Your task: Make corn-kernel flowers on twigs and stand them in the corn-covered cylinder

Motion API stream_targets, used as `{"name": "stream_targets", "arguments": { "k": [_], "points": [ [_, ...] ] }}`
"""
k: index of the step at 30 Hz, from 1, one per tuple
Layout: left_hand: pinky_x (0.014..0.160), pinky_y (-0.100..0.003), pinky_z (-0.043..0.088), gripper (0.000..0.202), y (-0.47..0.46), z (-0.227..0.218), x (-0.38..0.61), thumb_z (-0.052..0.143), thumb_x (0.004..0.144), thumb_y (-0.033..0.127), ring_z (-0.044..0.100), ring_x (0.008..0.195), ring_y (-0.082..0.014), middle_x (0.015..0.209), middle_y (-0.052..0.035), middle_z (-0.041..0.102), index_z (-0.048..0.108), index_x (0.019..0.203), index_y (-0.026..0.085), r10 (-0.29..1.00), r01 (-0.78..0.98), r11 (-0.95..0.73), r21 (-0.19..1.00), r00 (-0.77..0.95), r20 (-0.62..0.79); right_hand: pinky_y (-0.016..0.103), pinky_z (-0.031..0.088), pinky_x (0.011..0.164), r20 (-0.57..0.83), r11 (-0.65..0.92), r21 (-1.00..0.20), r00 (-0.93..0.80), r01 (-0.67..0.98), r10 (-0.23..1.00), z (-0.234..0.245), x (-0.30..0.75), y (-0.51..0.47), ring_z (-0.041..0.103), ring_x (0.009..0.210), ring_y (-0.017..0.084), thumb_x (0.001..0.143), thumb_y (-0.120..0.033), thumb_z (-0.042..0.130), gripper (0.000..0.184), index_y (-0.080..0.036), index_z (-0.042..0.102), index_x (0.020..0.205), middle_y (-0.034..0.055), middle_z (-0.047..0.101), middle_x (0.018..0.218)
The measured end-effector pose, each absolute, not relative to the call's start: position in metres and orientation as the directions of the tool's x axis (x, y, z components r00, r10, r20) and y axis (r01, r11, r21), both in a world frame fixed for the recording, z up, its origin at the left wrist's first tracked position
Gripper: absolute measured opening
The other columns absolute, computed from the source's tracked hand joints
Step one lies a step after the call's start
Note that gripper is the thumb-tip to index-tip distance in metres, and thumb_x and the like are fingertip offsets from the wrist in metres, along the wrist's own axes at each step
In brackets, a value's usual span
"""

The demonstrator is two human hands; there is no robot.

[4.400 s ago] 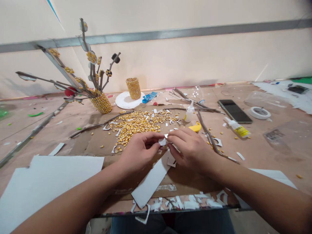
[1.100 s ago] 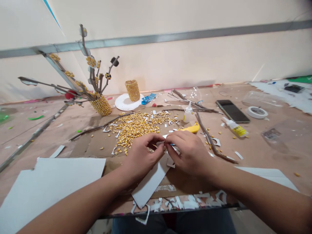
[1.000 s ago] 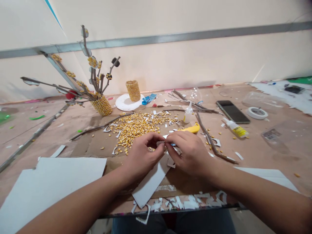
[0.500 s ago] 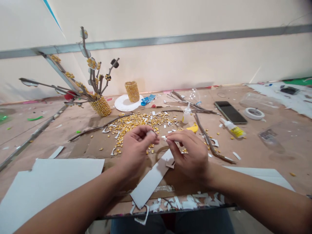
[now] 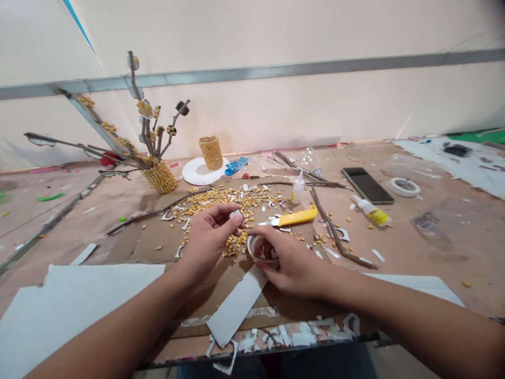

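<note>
My left hand [image 5: 207,237] is closed, pinching a small white piece [image 5: 235,214] between thumb and fingertips. The fingers of my right hand [image 5: 294,263] curl round a roll of tape [image 5: 252,248], some of them inside its ring. Under that roll lies a white cardboard strip [image 5: 236,308], slanting toward the table's front edge. Just beyond my right hand rests a yellow utility knife [image 5: 298,216] with its blade pointing left. Loose corn kernels [image 5: 221,197] are spread behind both hands.
At the left back stands a kernel-covered pot with branches [image 5: 160,176]. A kernel-covered cup [image 5: 211,152] is on a white disc [image 5: 193,176]. Glue bottles [image 5: 299,189], a phone [image 5: 366,185], another tape roll [image 5: 404,187] and twigs [image 5: 335,231] lie right. Paper scraps [image 5: 300,334] line the front edge.
My right hand has left its pinch near the left fingertips, come down and taken hold of the tape roll. The utility knife shows more fully. My left hand keeps its small white piece.
</note>
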State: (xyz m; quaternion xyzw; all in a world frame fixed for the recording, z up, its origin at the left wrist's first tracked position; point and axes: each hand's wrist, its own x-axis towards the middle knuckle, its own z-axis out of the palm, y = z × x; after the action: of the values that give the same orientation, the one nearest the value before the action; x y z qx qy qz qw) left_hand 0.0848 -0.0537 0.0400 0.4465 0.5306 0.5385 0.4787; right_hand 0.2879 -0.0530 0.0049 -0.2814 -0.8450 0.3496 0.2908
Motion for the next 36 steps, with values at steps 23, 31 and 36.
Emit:
{"name": "stream_targets", "arguments": {
  "k": [23, 31, 36],
  "points": [
    [0.065, -0.026, 0.049, 0.030, -0.067, 0.048, 0.093, 0.080, 0.078, 0.025, 0.063, 0.069, -0.0129, 0.080, -0.0020, 0.073, 0.075, 0.105, 0.015, 0.998, 0.098, 0.047, 0.994, 0.038, -0.051, 0.035, 0.041, 0.078, 0.171, 0.591, -0.345, -0.570, 0.729, 0.804, 0.035, 0.332, 0.003, 0.060, 0.088, 0.025, 0.097, -0.020, 0.040, 0.022, -0.016, 0.059, 0.108, 0.0110, 0.068, 0.098],
    [0.069, -0.025, 0.055, 0.038, -0.069, 0.050, 0.098, 0.085, 0.073, 0.027, 0.069, 0.069, -0.0137, 0.077, -0.0020, 0.073, 0.070, 0.105, 0.013, 0.974, -0.026, 0.200, 0.979, 0.116, -0.196, 0.027, 0.041, 0.061, 0.016, 0.271, -0.906, -0.614, 0.325, 0.789, 0.041, 0.315, -0.041, 0.054, 0.062, 0.014, 0.107, -0.049, 0.043, 0.039, -0.021, 0.055, 0.083, -0.0027, 0.056, 0.069],
    [0.066, -0.025, 0.051, 0.037, -0.074, 0.047, 0.099, 0.078, 0.082, 0.026, 0.065, 0.072, -0.0144, 0.079, -0.0019, 0.071, 0.068, 0.116, 0.015, 0.982, 0.137, 0.105, 0.985, 0.141, -0.125, 0.027, 0.041, 0.059, 0.041, 0.191, -0.942, -0.472, 0.275, 0.881, 0.030, 0.305, -0.047, 0.051, 0.061, 0.013, 0.102, -0.043, 0.056, 0.025, -0.022, 0.059, 0.089, -0.0042, 0.053, 0.068]
  ]
}}
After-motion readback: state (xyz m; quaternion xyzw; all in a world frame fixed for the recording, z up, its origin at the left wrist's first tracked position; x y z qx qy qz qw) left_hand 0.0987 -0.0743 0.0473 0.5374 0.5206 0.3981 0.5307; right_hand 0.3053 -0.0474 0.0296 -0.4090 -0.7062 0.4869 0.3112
